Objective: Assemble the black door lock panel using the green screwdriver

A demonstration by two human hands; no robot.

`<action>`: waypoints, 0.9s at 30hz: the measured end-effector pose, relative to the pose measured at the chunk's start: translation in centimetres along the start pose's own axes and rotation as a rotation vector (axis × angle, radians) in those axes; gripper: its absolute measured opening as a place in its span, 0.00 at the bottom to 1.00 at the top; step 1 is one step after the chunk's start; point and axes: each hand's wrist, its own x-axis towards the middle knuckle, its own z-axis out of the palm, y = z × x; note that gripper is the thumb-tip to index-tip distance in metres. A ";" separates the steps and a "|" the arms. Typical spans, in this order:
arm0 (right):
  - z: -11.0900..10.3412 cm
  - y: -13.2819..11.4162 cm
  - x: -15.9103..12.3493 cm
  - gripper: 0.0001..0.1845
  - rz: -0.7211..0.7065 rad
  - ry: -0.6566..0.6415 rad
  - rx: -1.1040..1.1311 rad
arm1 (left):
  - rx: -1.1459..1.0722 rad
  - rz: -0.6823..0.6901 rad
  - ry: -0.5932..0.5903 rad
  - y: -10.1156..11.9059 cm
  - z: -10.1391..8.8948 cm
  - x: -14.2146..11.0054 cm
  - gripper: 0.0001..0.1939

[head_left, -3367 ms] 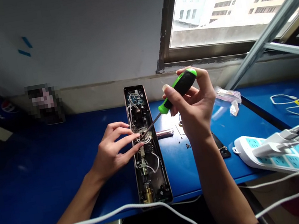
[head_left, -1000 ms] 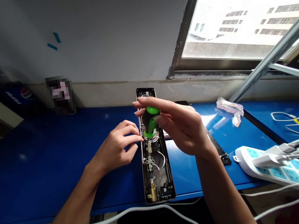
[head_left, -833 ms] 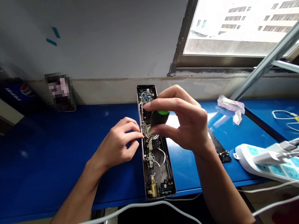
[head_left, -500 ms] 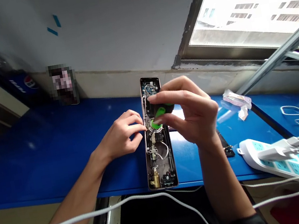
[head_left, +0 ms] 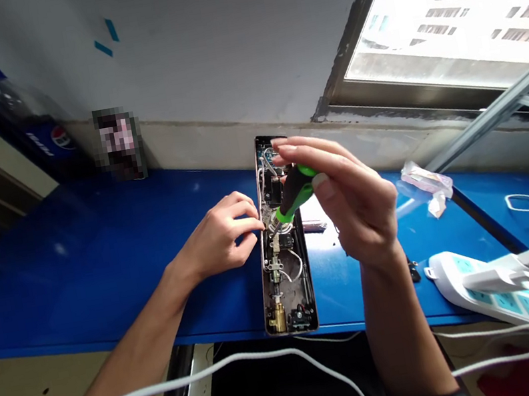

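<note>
As the head camera looks forward and down at the bench, the opened back of an electronic door lock (head_left: 284, 269) lies lengthwise on a blue workbench (head_left: 79, 276), between the two hands, with its far end near the wall. The right hand (head_left: 362, 208) is closed on the green-and-black handle of a screwdriver (head_left: 298, 191), gripping it between thumb and fingers. The tool is tilted, and its tip is at a round metal fitting (head_left: 275, 224) in the upper half of the lock. The left hand (head_left: 220, 236) is half-curled just left of the lock, with its fingertips (head_left: 259, 224) at the lock's edge beside the fitting; whether they pinch anything cannot be determined. Inside the lock are a circuit board (head_left: 267, 155), white wires (head_left: 297, 267) and a brass cylinder (head_left: 278, 317). A short metal bar (head_left: 314, 225) lies just right of the lock. Further right on the bench are a crumpled plastic bag (head_left: 427, 184) and a power strip (head_left: 483, 290) with plugs inserted. A white cable (head_left: 173, 379) runs across the foreground.
</note>
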 end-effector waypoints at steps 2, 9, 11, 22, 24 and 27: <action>0.1 0.1 0.0 0.20 0.003 -0.020 0.035 | -0.002 0.008 -0.003 0.0 0.0 0.0 0.12; -0.2 0.5 -0.1 0.15 -0.056 0.080 -0.041 | 0.001 0.004 -0.004 0.0 0.0 0.0 0.12; -0.2 0.2 -0.1 0.18 -0.020 0.011 0.006 | 0.001 0.001 -0.013 0.0 0.0 0.0 0.12; 0.2 -0.2 -0.1 0.22 0.022 -0.062 0.013 | 0.008 0.003 0.011 0.1 -0.1 -0.1 0.12; 0.2 -0.2 -0.2 0.24 0.029 -0.101 0.051 | 0.013 0.005 0.017 0.1 -0.1 -0.1 0.12; 0.2 0.0 -0.2 0.24 -0.030 -0.014 -0.022 | 0.018 0.010 0.021 0.1 -0.1 -0.1 0.11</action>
